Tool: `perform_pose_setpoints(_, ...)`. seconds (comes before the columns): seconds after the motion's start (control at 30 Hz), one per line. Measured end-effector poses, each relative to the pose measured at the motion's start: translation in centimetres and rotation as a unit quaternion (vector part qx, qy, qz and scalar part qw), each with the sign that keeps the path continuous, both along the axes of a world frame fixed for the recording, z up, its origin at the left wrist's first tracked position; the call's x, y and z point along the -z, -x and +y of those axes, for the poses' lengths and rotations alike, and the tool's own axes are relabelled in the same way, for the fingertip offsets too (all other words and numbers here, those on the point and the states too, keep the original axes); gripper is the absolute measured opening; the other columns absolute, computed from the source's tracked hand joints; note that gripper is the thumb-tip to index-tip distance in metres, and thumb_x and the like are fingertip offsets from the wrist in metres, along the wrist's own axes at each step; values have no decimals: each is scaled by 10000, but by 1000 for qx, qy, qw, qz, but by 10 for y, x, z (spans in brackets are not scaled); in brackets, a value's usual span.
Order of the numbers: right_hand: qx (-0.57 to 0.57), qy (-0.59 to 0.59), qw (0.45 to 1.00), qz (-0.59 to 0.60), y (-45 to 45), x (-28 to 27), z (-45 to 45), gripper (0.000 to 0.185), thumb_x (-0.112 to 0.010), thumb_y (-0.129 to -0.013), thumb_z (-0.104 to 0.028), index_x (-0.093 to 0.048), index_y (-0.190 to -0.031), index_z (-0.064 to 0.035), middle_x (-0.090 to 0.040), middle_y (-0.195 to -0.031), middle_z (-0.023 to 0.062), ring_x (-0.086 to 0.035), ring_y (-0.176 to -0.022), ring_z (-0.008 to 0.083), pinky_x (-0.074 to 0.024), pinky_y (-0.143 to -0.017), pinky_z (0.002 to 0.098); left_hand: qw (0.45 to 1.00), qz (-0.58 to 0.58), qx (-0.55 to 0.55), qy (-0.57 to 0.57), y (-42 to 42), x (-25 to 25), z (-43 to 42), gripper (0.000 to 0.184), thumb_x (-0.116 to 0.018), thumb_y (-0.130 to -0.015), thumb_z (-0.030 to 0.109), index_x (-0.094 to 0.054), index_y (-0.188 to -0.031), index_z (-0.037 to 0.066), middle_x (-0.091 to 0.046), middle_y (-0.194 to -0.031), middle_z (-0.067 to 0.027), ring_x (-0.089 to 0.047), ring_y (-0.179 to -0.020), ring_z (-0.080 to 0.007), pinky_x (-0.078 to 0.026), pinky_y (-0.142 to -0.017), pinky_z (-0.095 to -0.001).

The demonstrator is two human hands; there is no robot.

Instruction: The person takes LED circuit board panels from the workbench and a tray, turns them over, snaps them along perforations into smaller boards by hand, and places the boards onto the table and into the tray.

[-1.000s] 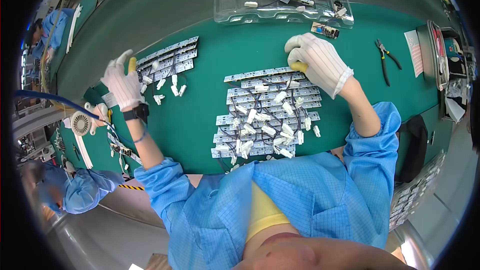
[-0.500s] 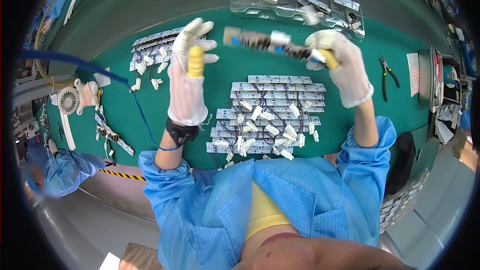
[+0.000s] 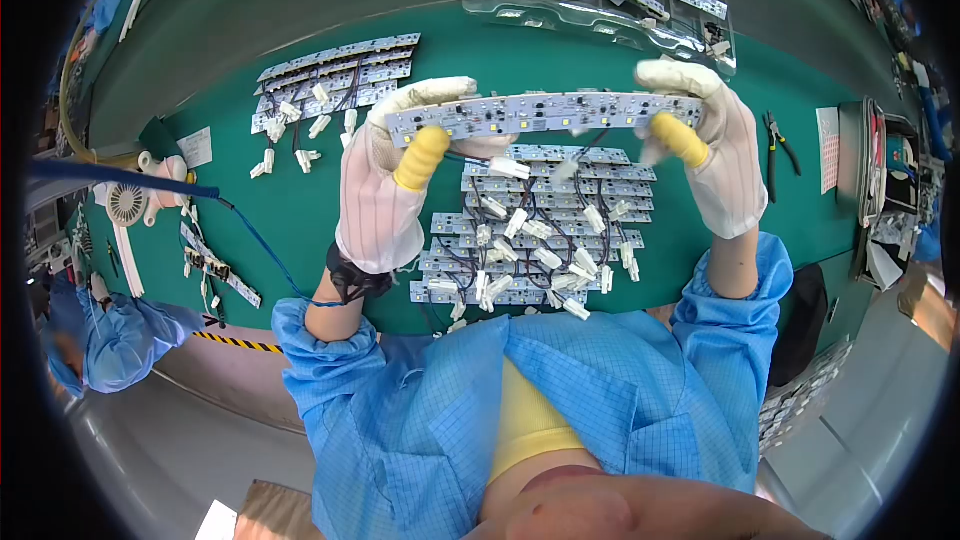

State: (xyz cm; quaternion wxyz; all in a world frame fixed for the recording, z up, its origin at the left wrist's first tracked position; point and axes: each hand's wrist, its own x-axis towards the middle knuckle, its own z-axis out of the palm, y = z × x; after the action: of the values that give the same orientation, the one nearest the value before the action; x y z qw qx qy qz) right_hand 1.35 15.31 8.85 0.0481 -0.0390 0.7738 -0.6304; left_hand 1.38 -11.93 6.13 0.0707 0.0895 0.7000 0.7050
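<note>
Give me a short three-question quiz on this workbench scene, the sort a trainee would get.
1. True or false: the left hand and right hand grip the same circuit board strip.
2. Which tool lies on the green bench, to the right of both hands? (a) hammer (b) pliers (c) paintbrush
3. Fill in: the thumb covers are coloured ____.

Key: 1 true; 2 b; 3 yellow.

The left hand (image 3: 383,195), in a white striped fabric glove with a yellow-covered thumb (image 3: 422,157), and the similarly gloved right hand (image 3: 724,165) are raised well apart, thumbs inward, fingers curled in pinches. Both elbows bend beneath bunched blue checked sleeves (image 3: 728,318); a black wristband (image 3: 358,280) circles the left wrist, and short stretches of forearm (image 3: 734,266) show bare.
</note>
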Motion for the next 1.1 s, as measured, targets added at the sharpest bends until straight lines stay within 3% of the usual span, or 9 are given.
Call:
perform_pose_setpoints(0.07,5,-8,1000,-16,1,-6,3,411,-654,-854,-262,-542,-1138,13,-608,-799,76,-573,-592,79,-441,-540,181,984,-54,40,-163,-1,5,0,497,-679,-843,182,-482,-1246,-32,-632,-1057,-110,-596,-963,-155,-462,-865,-274)
perform_pose_setpoints(0.1,11,-15,999,-29,1,-8,5,356,-636,-865,-228,-552,-1113,14,-603,-767,69,-560,-562,68,-415,-488,160,984,-55,39,-163,-1,5,1,497,-679,-843,182,-482,-1246,-32,-632,-1057,-110,-596,-963,-155,-462,-865,-274)
perform_pose_setpoints(0.17,17,7,1000,-20,1,-4,7,316,-612,-877,-210,-553,-1092,13,-590,-732,53,-526,-523,56,-403,-471,162,989,77,-27,-123,-1,6,3,576,-741,-772,136,-474,-1252,-39,-628,-1075,-127,-589,-1016,-178,-461,-903,-307)
perform_pose_setpoints(0.27,-12,22,999,-36,1,-2,11,329,-594,-891,-225,-549,-1110,15,-577,-721,42,-498,-516,45,-391,-465,160,989,59,-33,-132,-4,8,-2,581,-754,-755,140,-487,-1232,-57,-624,-1098,-138,-599,-1004,-178,-462,-904,-306)
perform_pose_setpoints(0.47,31,13,998,46,3,0,14,520,-551,-908,-441,-515,-1185,-3,-542,-679,14,-466,-520,36,-363,-474,166,990,84,-48,-98,-5,10,-10,533,-762,-741,141,-537,-1172,-78,-624,-1108,-143,-612,-979,-178,-481,-877,-301)
perform_pose_setpoints(0.6,36,4,997,67,2,2,17,484,-544,-920,-408,-519,-1177,1,-537,-669,11,-467,-512,45,-361,-466,175,986,148,-58,-53,-4,10,-10,488,-767,-730,143,-584,-1129,-67,-621,-1089,-130,-616,-971,-186,-492,-860,-301)
perform_pose_setpoints(1.0,46,-4,997,55,0,-1,16,608,-569,-874,-502,-517,-1169,28,-542,-660,5,-470,-511,33,-340,-457,157,987,133,-56,-65,-2,8,-13,515,-751,-753,241,-584,-1123,-75,-616,-1068,-123,-619,-946,-179,-498,-847,-283)
perform_pose_setpoints(1.07,-2,79,995,61,0,2,24,379,-581,-916,-291,-552,-1141,13,-588,-720,34,-532,-547,73,-397,-494,183,986,148,-48,-66,-1,9,-14,513,-750,-755,238,-582,-1127,-74,-616,-1066,-125,-618,-941,-179,-500,-835,-279)
perform_pose_setpoints(1.1,2,77,995,62,-1,1,22,379,-581,-916,-291,-552,-1141,13,-588,-720,34,-532,-547,73,-397,-494,183,985,161,-52,-28,0,9,-17,513,-751,-753,234,-581,-1127,-74,-616,-1064,-128,-616,-935,-180,-497,-833,-281)
